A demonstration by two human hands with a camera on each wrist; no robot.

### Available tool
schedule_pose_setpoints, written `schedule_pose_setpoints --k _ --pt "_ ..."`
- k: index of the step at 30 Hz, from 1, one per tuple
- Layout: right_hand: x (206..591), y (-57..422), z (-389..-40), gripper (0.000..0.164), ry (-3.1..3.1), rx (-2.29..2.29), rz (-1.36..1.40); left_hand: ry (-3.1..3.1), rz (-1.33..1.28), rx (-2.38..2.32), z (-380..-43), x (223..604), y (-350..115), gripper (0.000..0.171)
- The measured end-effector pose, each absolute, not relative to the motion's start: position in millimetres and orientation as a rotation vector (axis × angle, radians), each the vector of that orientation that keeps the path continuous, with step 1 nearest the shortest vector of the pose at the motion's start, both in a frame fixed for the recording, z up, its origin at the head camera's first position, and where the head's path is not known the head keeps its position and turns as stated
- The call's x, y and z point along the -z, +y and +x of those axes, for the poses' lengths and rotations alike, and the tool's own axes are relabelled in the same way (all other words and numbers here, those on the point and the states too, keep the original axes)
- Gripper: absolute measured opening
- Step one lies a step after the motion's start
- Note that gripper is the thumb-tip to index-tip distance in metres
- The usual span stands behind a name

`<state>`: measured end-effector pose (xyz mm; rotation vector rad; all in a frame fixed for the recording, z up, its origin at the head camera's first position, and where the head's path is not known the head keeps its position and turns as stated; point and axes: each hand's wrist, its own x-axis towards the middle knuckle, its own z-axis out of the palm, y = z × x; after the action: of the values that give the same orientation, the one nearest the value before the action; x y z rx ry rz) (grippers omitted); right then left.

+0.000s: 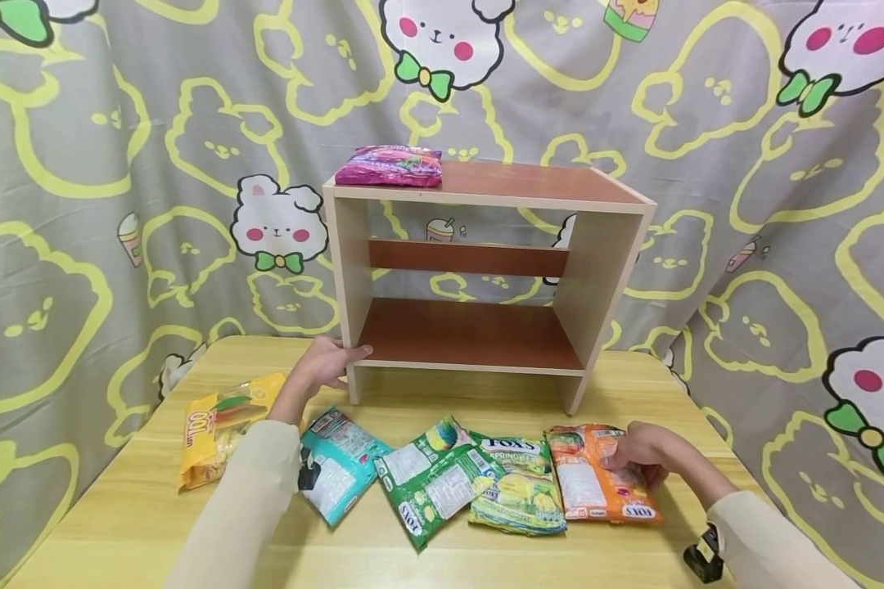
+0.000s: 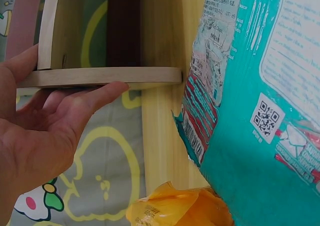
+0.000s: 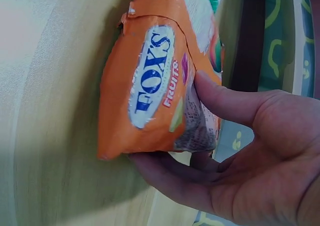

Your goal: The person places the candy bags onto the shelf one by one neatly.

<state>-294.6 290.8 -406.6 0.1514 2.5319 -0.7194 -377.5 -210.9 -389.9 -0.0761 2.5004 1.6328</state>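
At the left side panel of a small wooden shelf (image 1: 462,327), my left hand (image 1: 324,361) holds the panel, thumb on the inner side and fingers along the outer face. My right hand (image 1: 644,458) grips an orange Fox's candy bag (image 1: 585,483) by its right edge. In the right wrist view, the thumb lies on top of the orange bag (image 3: 150,96) and the fingers reach under it. A teal candy bag (image 2: 250,121) is nearest my left hand on the table, with its printed back showing.
On the table (image 1: 383,564) lie a yellow bag (image 1: 206,442), a green bag (image 1: 442,491) and a yellow-green Fox's bag (image 1: 519,491) in a row before the shelf. A purple bag (image 1: 390,166) rests on the shelf's top left. A patterned curtain (image 1: 191,147) hangs behind.
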Motion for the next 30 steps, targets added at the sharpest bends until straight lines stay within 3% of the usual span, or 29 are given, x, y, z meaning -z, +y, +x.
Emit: schedule_pose_setpoints --k 18,23,26,30 --pt "396 304 -301 0.023 2.537 0.959 0.133 2.496 -0.081 -1.635 -379 391 -212 0.061" --pt "381 311 -303 0.010 2.628 0.936 0.062 2.494 -0.077 -1.640 -379 392 -211 0.060" --pt "373 317 -304 0.020 2.726 0.873 0.031 2.486 -0.074 -1.646 -379 391 -210 0.059" --pt "363 324 -305 0.046 2.810 0.810 -0.028 2.485 -0.078 -1.645 -379 391 -210 0.058"
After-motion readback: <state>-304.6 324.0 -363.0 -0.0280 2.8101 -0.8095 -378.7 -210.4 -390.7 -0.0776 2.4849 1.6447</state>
